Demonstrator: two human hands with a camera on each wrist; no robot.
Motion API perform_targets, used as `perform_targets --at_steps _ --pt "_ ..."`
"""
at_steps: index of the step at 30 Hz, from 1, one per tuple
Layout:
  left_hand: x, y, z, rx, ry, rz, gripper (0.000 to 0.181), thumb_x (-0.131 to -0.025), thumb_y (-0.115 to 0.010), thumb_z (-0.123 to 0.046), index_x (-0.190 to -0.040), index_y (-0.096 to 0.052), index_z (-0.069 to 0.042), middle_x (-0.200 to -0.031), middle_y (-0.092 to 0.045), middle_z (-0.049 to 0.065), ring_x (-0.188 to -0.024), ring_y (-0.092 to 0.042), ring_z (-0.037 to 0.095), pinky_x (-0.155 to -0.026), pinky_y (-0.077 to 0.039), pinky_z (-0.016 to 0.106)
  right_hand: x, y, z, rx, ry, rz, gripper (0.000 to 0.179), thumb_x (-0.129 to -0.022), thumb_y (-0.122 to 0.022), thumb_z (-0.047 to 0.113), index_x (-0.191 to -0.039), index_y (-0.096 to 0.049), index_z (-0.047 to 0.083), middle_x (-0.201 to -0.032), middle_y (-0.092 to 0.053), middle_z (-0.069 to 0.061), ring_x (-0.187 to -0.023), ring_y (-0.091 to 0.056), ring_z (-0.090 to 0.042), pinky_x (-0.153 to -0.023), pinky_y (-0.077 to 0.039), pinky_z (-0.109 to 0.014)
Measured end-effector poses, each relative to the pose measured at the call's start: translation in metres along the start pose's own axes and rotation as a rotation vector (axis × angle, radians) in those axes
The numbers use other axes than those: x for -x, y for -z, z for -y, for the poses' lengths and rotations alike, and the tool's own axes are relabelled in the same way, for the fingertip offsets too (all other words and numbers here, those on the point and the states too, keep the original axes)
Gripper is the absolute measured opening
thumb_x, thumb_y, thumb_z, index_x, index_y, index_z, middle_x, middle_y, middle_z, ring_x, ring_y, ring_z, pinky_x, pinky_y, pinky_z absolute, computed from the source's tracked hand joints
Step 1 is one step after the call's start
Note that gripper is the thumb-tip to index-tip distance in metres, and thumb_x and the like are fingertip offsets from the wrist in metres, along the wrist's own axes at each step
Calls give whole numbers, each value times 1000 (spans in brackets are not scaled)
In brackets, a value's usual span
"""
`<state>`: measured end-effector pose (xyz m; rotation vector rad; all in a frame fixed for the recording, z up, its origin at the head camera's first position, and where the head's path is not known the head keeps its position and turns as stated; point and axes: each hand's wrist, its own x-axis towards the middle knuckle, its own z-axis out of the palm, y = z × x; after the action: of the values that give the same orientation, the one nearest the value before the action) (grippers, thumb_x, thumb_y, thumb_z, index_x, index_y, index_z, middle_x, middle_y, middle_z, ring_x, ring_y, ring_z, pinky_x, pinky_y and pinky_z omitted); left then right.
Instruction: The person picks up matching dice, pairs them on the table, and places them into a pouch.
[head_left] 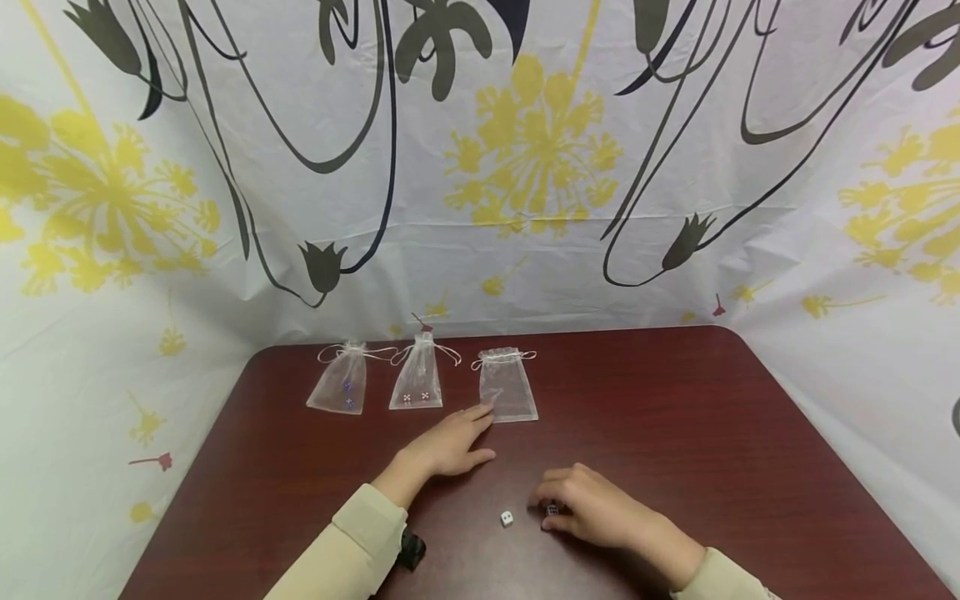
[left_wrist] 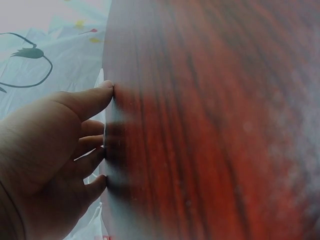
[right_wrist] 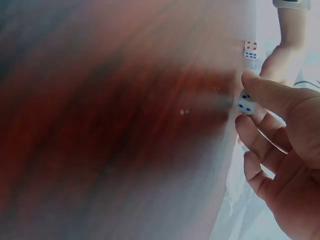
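Observation:
In the head view my right hand is low over the table, its fingers bent around a small die. The right wrist view has this white die with blue dots between thumb and fingertip. A second white die sits on the table to its left; up close it shows red and blue dots. My left hand lies flat with fingers extended, fingertips at the lower left edge of a sheer drawstring pouch. In the left wrist view the left fingers rest against the tabletop.
Two more sheer pouches lie along the back: a left pouch with blue-dotted dice inside, and a middle pouch holding two dice. The dark red table has rounded far corners. A floral-printed white sheet hangs behind it and at the sides.

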<state>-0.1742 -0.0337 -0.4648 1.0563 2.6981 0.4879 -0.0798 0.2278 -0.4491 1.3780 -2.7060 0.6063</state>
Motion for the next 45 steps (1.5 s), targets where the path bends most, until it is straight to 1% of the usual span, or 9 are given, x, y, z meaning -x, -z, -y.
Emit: perform_targets --at_steps 9,17,21,25,31,34,37,40,45 --pt "0 -1 1 0 0 -2 63 -102 -61 -37 -152 -44 -2 -163 -31 11 -150 -30 29 -122 -26 44 1 -2 0 25 11 -2 24 -80 -85 23 -102 -74 20 -96 -68 14 -83 -59 4 -71 -48 -27" --pt "-1 1 0 -14 -5 -5 65 -101 -62 -37 -152 -43 -1 -163 -31 13 -150 -30 29 -121 -27 43 0 2 -4 -43 32 -77 19 -85 -83 30 -98 -74 19 -89 -67 12 -76 -59 2 -68 -48 -20" --pt "-1 5 0 2 -11 -48 66 -101 -64 -35 -151 -42 2 -162 -33 15 -149 -31 29 -120 -29 42 -2 12 -11 -89 -10 -103 15 -86 -83 24 -97 -74 17 -85 -66 10 -71 -58 -1 -64 -46 -16" --pt "-4 9 2 37 -4 -131 64 -101 -63 -33 -150 -43 5 -158 -38 18 -147 -35 33 -120 -29 44 -7 24 -22 -93 -81 -136 14 -87 -81 18 -97 -74 13 -84 -65 7 -70 -58 -5 -62 -49 -20" --pt "-20 14 8 130 101 -298 51 -101 -63 -25 -140 -53 8 -143 -54 23 -134 -50 36 -115 -38 47 -19 33 -37 -108 -155 -171 17 -91 -78 20 -102 -74 8 -90 -69 3 -73 -60 -9 -63 -52 -28" --pt "-32 17 10 159 166 -387 41 -99 -65 -21 -129 -62 7 -125 -64 22 -119 -61 36 -105 -47 47 -27 33 -44 -87 -161 -197 17 -91 -78 20 -101 -74 8 -91 -69 2 -72 -58 -8 -63 -51 -26" --pt "-42 21 11 173 234 -453 32 -98 -66 -19 -117 -68 6 -109 -69 21 -107 -65 37 -98 -51 48 -34 30 -50 -59 -156 -223 16 -90 -79 20 -100 -74 8 -90 -69 2 -71 -57 -7 -63 -49 -25" --pt "-53 24 12 170 308 -468 30 -97 -66 -20 -110 -70 7 -105 -70 22 -104 -66 38 -95 -52 48 -42 29 -52 -50 -160 -226 16 -90 -79 20 -100 -74 8 -89 -68 4 -71 -57 -7 -63 -50 -26" --pt "-66 30 13 118 423 -429 34 -98 -64 -29 -86 -68 2 -96 -71 23 -96 -68 41 -86 -55 50 -52 30 -51 -64 -173 -218 18 -91 -79 21 -101 -74 7 -91 -70 1 -74 -59 -8 -66 -52 -29"
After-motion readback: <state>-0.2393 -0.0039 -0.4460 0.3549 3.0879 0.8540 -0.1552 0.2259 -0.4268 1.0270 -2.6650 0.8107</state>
